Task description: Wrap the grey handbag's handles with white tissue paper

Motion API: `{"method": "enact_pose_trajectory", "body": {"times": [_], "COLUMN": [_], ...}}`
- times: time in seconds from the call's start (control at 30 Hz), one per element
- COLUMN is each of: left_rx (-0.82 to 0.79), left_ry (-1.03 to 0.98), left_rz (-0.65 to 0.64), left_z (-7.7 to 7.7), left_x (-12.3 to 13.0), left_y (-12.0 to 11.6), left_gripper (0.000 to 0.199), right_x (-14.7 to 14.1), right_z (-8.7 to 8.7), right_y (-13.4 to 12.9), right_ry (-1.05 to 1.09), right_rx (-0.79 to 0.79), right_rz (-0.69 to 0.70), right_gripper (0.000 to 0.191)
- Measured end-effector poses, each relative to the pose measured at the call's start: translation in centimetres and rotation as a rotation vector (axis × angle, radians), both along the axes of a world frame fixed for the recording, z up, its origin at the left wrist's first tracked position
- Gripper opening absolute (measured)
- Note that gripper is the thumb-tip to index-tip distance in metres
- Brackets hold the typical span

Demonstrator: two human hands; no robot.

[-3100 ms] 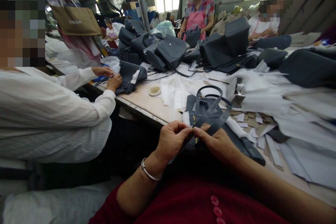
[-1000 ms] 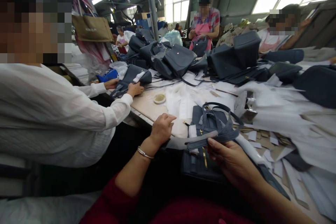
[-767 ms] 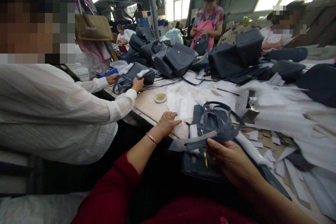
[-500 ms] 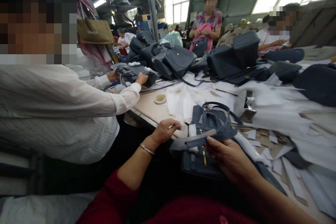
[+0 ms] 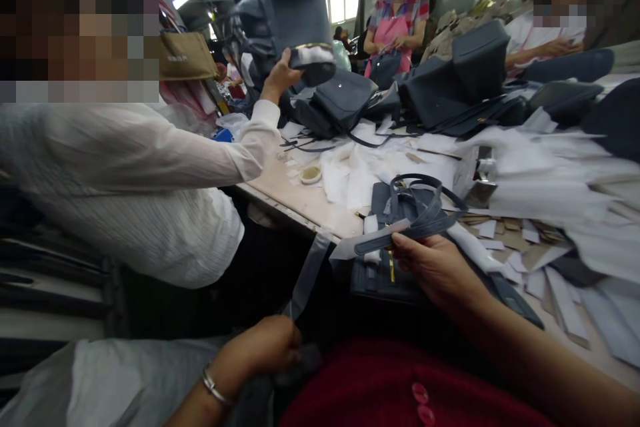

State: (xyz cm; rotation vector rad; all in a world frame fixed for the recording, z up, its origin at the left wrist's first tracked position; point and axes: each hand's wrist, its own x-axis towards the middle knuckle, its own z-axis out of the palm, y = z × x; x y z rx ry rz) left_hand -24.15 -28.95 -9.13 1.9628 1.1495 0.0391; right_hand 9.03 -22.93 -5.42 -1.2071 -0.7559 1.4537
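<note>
My right hand (image 5: 440,270) pinches the end of a dark blue bag strap (image 5: 425,227), with a pale translucent film piece (image 5: 347,248) lying along it and sticking out past its tip. Under that hand a dark blue handbag (image 5: 367,280) rests at the table's edge, with looped handles, gold-coloured hardware and white wrapping on parts. Low in front of my body, my left hand (image 5: 275,343) is closed around the lower end of a translucent strip (image 5: 311,273). The strip slants up toward the table edge; its upper end blends with the pale surface. My left fingertips are hidden.
At left a co-worker in a white top (image 5: 150,160) lifts another dark bag (image 5: 290,20). A tape roll (image 5: 311,175), white sheets (image 5: 345,177), a metal dispenser-like object (image 5: 483,177) and card scraps (image 5: 530,240) lie on the table. Dark bags (image 5: 345,97) are piled behind.
My left hand has moved from beside the strap down toward my body, a translucent strip trailing from it. The right hand keeps the strap. The co-worker's bag has risen off the table.
</note>
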Motion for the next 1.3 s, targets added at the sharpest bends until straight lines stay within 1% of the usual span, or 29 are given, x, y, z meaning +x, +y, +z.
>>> {"method": "enact_pose_trajectory", "body": {"times": [0.03, 0.07, 0.13, 0.2, 0.27, 0.37, 0.47, 0.6, 0.73, 0.9, 1.03, 1.1, 1.17, 1.23, 1.3], "left_rx": [-0.018, -0.021, 0.012, 0.015, -0.027, -0.04, -0.019, -0.057, -0.089, -0.105, -0.135, -0.182, -0.182, -0.144, -0.14], "left_ry": [-0.061, -0.129, -0.28, -0.405, -0.472, -0.486, -0.459, -0.43, -0.419, -0.44, -0.521, -0.581, -0.621, -0.633, -0.63], "left_rz": [-0.012, 0.004, 0.119, 0.265, 0.349, 0.367, 0.357, 0.29, 0.227, 0.182, 0.137, 0.139, 0.162, 0.22, 0.295], "left_z": [0.5, 1.2, 2.6, 3.5, 3.8, 3.6, 3.7, 4.6, 5.2, 5.0, 5.1, 5.2, 5.1, 4.9, 4.5], "left_x": [1.0, 2.1, 4.6, 6.8, 8.4, 9.6, 9.9, 9.7, 9.3, 8.9, 9.4, 9.7, 9.8, 9.9, 9.8], "left_y": [0.2, 0.7, 2.4, 4.3, 5.8, 7.0, 7.4, 7.3, 7.1, 7.3, 7.2, 7.1, 7.0, 7.0, 7.0], "left_gripper": [0.02, 0.021, 0.025, 0.029, 0.031, 0.028, 0.027, 0.026, 0.03, 0.035, 0.043, 0.044, 0.041, 0.037, 0.036], "right_x": [0.0, -0.1, -0.1, 0.0, 0.3, 0.9, 1.3, 1.5, 1.3, 1.1, 1.2, 1.3, 1.4, 1.5, 1.4], "right_z": [-0.1, -0.1, 0.0, 0.3, 0.8, 1.4, 1.7, 1.8, 2.0, 1.9, 1.6, 1.5, 1.5, 1.4, 1.4], "right_y": [0.0, 0.0, -0.1, -0.2, -0.5, -0.8, -1.0, -0.9, -0.7, -0.8, -0.9, -0.8, -0.7, -0.6, -0.6], "right_ry": [-0.031, -0.059, -0.095, -0.104, -0.113, -0.173, -0.283, -0.378, -0.409, -0.434, -0.427, -0.405, -0.385, -0.371, -0.367], "right_rx": [0.009, 0.018, 0.03, 0.043, 0.064, 0.106, 0.128, 0.167, 0.186, 0.182, 0.166, 0.158, 0.149, 0.149, 0.152], "right_rz": [0.005, 0.007, -0.003, -0.021, -0.03, -0.042, -0.055, -0.041, -0.024, -0.004, -0.024, -0.034, -0.035, -0.034, -0.039], "right_gripper": [0.035, 0.035, 0.034, 0.031, 0.029, 0.028, 0.029, 0.032, 0.032, 0.033, 0.034, 0.033, 0.033, 0.032, 0.033]}}
